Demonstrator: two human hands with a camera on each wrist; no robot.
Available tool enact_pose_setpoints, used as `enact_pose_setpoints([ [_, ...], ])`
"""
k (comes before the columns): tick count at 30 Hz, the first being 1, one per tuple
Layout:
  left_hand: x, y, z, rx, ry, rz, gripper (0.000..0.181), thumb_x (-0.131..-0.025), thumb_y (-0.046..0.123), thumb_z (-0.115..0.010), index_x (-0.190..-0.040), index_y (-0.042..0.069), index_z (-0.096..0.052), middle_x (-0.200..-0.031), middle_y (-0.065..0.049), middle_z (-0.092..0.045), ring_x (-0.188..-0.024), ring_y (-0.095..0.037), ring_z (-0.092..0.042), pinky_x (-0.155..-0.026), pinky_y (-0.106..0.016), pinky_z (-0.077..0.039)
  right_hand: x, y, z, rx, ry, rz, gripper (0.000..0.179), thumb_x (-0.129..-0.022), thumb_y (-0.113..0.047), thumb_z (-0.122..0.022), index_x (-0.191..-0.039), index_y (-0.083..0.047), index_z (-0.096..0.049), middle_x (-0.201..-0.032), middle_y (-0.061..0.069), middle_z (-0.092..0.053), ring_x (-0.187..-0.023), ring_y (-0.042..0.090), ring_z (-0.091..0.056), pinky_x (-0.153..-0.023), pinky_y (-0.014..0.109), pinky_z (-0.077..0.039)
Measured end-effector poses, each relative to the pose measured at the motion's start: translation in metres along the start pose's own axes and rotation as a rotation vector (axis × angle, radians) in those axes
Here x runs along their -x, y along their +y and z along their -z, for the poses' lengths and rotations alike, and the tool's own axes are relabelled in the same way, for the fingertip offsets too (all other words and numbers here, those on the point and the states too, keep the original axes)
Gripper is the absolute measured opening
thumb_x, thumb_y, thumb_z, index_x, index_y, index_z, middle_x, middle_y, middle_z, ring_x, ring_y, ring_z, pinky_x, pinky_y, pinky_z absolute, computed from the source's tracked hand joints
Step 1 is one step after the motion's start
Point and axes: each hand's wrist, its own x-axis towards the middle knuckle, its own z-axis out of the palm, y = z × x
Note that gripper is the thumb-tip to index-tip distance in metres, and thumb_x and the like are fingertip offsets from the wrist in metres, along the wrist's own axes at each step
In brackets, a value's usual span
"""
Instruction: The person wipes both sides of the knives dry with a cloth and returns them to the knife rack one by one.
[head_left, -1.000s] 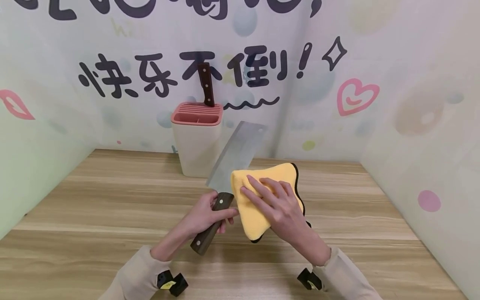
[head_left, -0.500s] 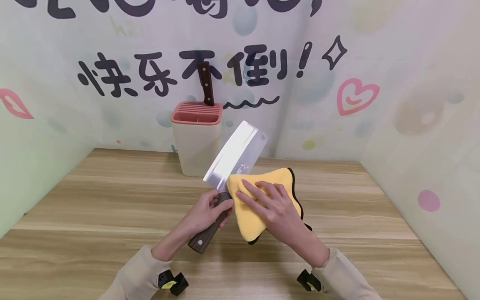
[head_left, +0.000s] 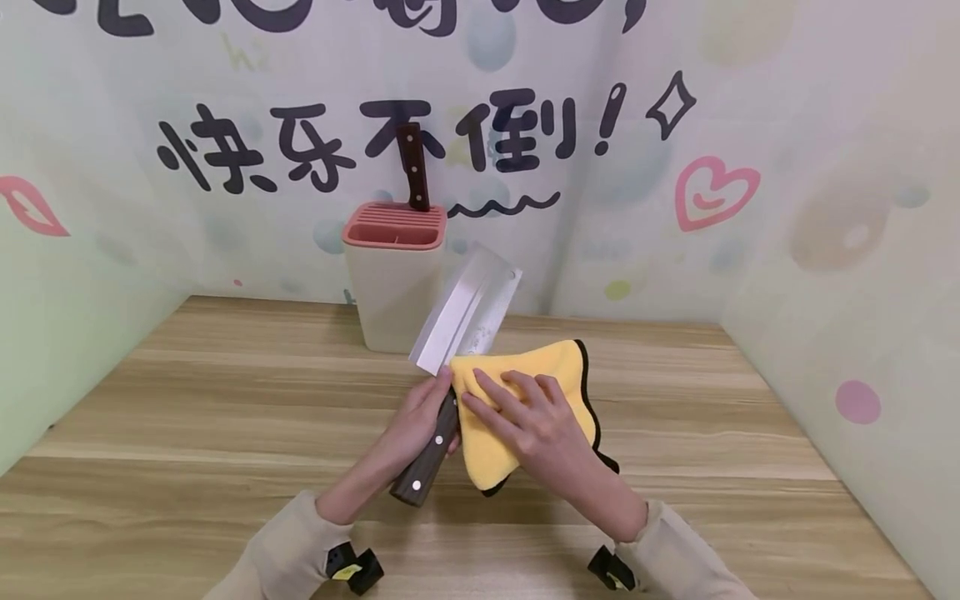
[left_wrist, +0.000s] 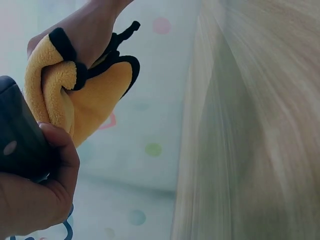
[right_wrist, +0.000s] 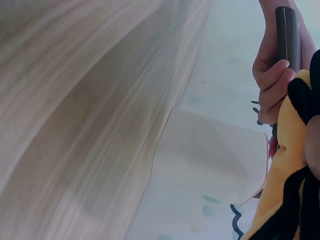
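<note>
A cleaver is held up above the table, its broad steel blade slanting away to the upper right. My left hand grips its dark riveted handle, with the thumb lying up toward the blade's base. On the right, my right hand holds a folded yellow cloth with black edging. Its fingers are spread over the top of the cloth, and the thumb is hidden in the head view. The cloth covers the blade's lower right part near the handle. The left wrist view shows the cloth folded over beside the left thumb.
Behind the blade stands a white knife block with a red slotted top. One brown-handled knife sticks up from it. The wood-grain table meets printed wall sheets at the back and sides.
The cleaver has turned about its length, so the blade first brightened and then dimmed. My left thumb has shifted up toward the blade. My right hand and the cloth have moved slightly left and down.
</note>
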Motion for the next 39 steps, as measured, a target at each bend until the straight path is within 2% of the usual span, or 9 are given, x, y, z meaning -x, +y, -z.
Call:
enact_pose_setpoints([
  [8,0.0,-0.001,-0.003,-0.016,0.093,0.018,0.056,-0.095,0.047,-0.022,-0.099,-0.003,-0.046,-0.06,-0.006,-0.05,-0.043,-0.015,-0.047,-0.041,-0.025,-0.043,0.0,-0.006,0.002,0.008,0.012,-0.013,0.033,-0.091,-0.006,-0.038,-0.108,-0.017,-0.064,-0.118,0.003,-0.058,-0.092,0.024,-0.055,-0.068,0.035,-0.043],
  [15,-0.002,-0.002,-0.002,-0.073,0.177,-0.016,0.055,-0.097,0.043,-0.021,-0.098,-0.004,-0.05,-0.069,-0.009,-0.056,-0.054,-0.014,-0.055,-0.05,-0.029,-0.049,-0.001,-0.014,0.004,-0.117,0.041,-0.045,0.031,-0.086,-0.005,-0.045,-0.109,-0.014,-0.063,-0.117,0.006,-0.058,-0.09,0.025,-0.055,-0.067,0.034,-0.043],
  [23,-0.002,-0.002,-0.001,-0.117,0.198,-0.053,0.055,-0.097,0.043,-0.02,-0.099,-0.003,-0.052,-0.075,-0.01,-0.057,-0.061,-0.013,-0.057,-0.057,-0.026,-0.049,-0.001,-0.014,0.002,-0.271,-0.003,-0.13,0.045,-0.074,0.005,-0.056,-0.115,-0.015,-0.06,-0.124,0.013,-0.052,-0.105,0.033,-0.051,-0.078,0.045,-0.043],
  [28,-0.003,-0.002,-0.002,-0.133,0.218,-0.047,0.058,-0.097,0.042,-0.016,-0.098,-0.004,-0.051,-0.078,-0.011,-0.056,-0.063,-0.012,-0.055,-0.061,-0.025,-0.047,-0.003,-0.013,0.003,-0.222,-0.019,-0.092,0.041,-0.076,0.001,-0.057,-0.113,-0.016,-0.061,-0.122,0.01,-0.054,-0.1,0.03,-0.054,-0.069,0.038,-0.045],
  [33,-0.003,-0.003,-0.001,-0.193,0.246,-0.062,0.065,-0.097,0.044,-0.012,-0.091,-0.005,-0.054,-0.077,-0.009,-0.057,-0.064,-0.011,-0.055,-0.064,-0.024,-0.046,-0.005,-0.016,0.004,-0.124,0.0,-0.027,0.03,-0.089,-0.006,-0.044,-0.109,-0.017,-0.064,-0.118,0.007,-0.058,-0.094,0.028,-0.057,-0.066,0.034,-0.045],
  [36,-0.003,-0.003,0.0,-0.211,0.259,-0.062,0.07,-0.096,0.045,-0.01,-0.084,-0.005,-0.056,-0.071,-0.007,-0.057,-0.06,-0.011,-0.055,-0.062,-0.024,-0.047,-0.005,-0.02,0.005,-0.097,0.01,0.009,0.033,-0.094,-0.008,-0.036,-0.108,-0.017,-0.065,-0.117,0.006,-0.058,-0.093,0.027,-0.056,-0.065,0.034,-0.045],
  [39,-0.003,-0.003,0.001,-0.183,0.255,-0.044,0.073,-0.096,0.047,-0.008,-0.079,-0.005,-0.056,-0.065,-0.006,-0.057,-0.056,-0.012,-0.055,-0.057,-0.025,-0.048,-0.004,-0.023,0.007,-0.089,0.002,0.035,0.034,-0.094,-0.008,-0.035,-0.108,-0.017,-0.064,-0.119,0.006,-0.057,-0.093,0.027,-0.056,-0.066,0.034,-0.044],
])
